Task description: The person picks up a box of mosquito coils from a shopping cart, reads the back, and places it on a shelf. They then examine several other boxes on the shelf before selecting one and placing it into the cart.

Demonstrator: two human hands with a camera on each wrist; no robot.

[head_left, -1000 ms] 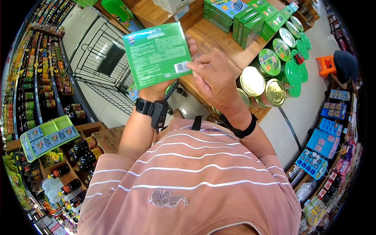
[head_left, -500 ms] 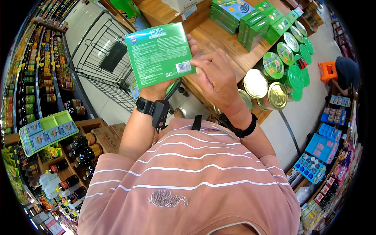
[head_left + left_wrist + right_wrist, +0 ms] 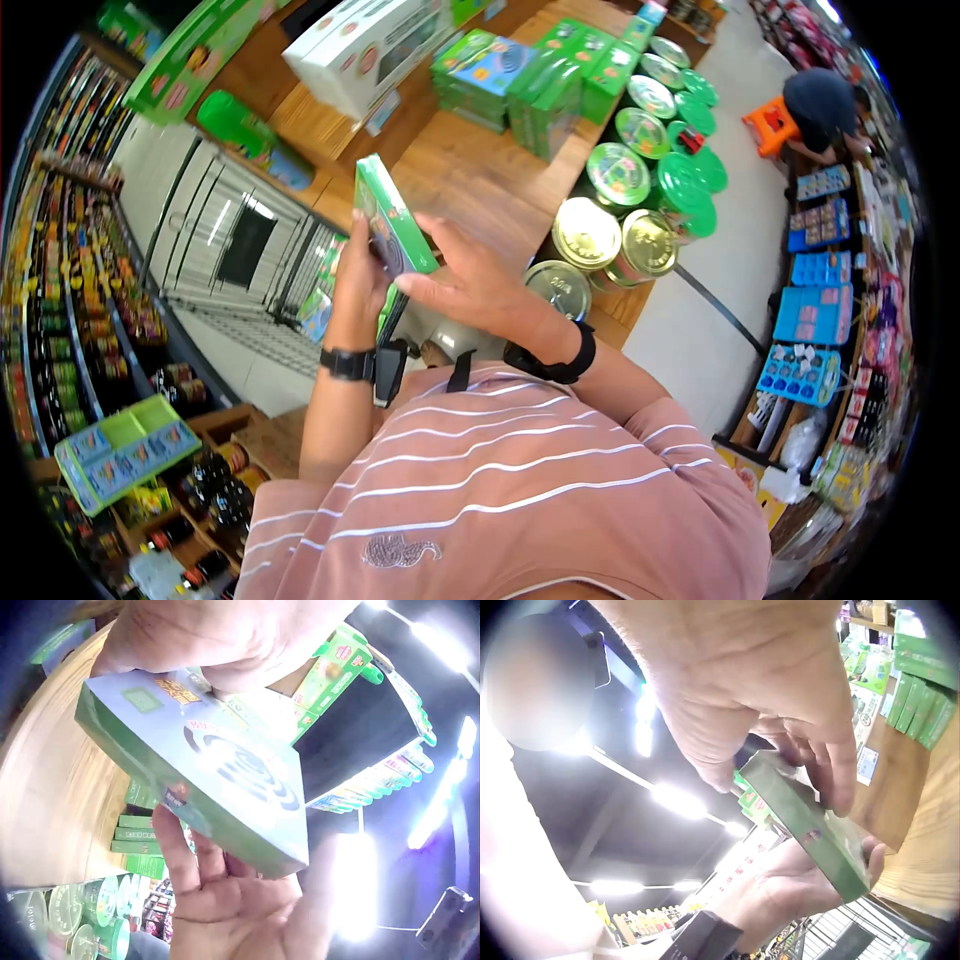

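While the flat green cardboard box (image 3: 392, 215) was tilted, the left hand (image 3: 357, 272) gripped it. The right hand (image 3: 478, 278), fingers spread, touched it.

Cropped, covered and blurred around the green box (image 3: 395, 222)
The top edge cuts off the left hand (image 3: 232, 634) in the left wrist view and the right hand (image 3: 757, 682) in the right wrist view. From the head view, the box hides part of the left hand's fingers, and its lettering is too blurred to read. Box and left hand cover part of the cart (image 3: 247, 246); the round picture edge crops the shelf goods (image 3: 56, 330).
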